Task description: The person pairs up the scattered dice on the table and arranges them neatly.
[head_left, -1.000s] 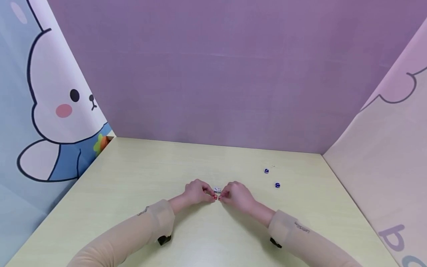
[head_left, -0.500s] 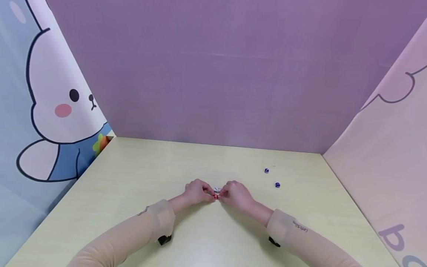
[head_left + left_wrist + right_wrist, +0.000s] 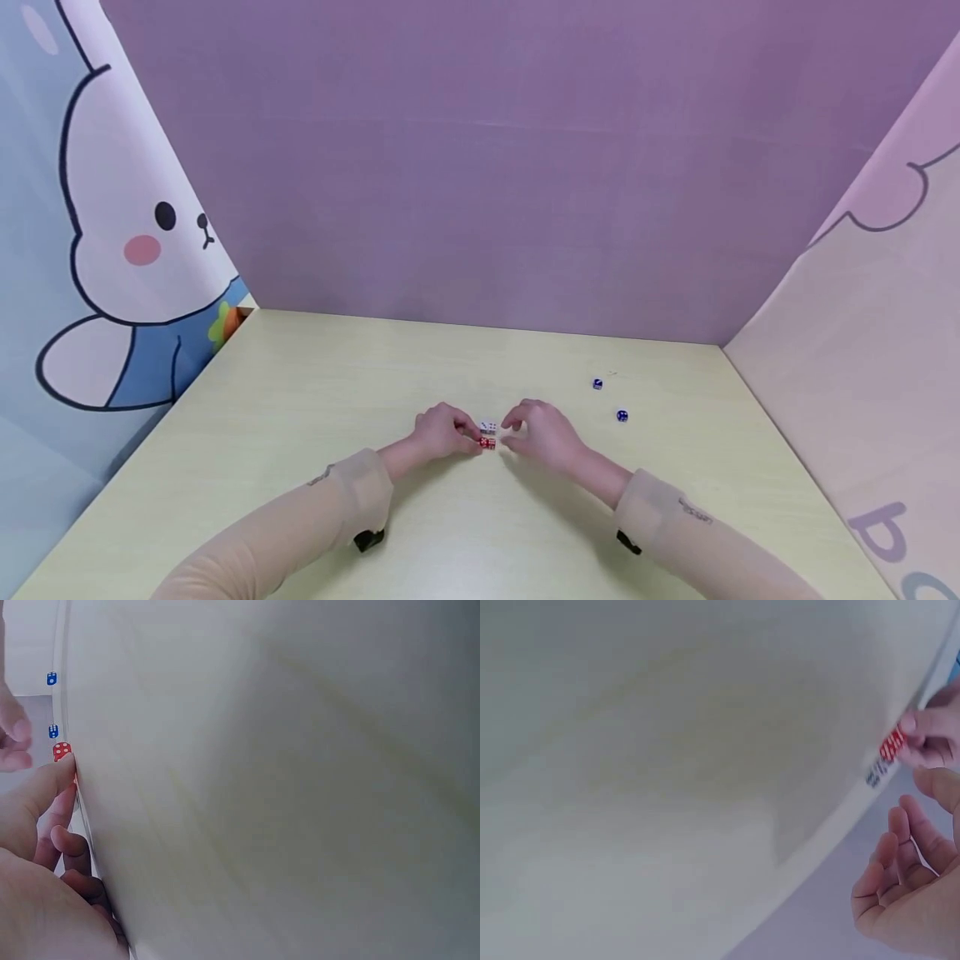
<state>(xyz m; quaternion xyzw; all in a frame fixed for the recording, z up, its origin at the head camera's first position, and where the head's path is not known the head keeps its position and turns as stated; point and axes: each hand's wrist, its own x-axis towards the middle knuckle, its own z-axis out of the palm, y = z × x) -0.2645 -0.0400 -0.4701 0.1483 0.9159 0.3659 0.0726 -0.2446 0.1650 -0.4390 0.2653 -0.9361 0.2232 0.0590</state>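
Observation:
Two red dice stand side by side on the table, just in front of a pair of white dice. With thumb and index finger, my left hand pinches the left red die; in the left wrist view its thumb lies against a red die. To the right of the dice, my right hand holds nothing, its thumb and index finger spread apart with a small gap between them and the dice. The right wrist view shows its fingers loosely bent below the red dice.
Two blue dice lie apart at the right rear of the pale table. Faint small marks, too tiny to identify, show behind the farther one. A purple backdrop and printed side panels enclose the table.
The right red die was slid left against the other one. My right hand then let go of it and drew back a little to the right, opening its fingers. My left hand stayed put.

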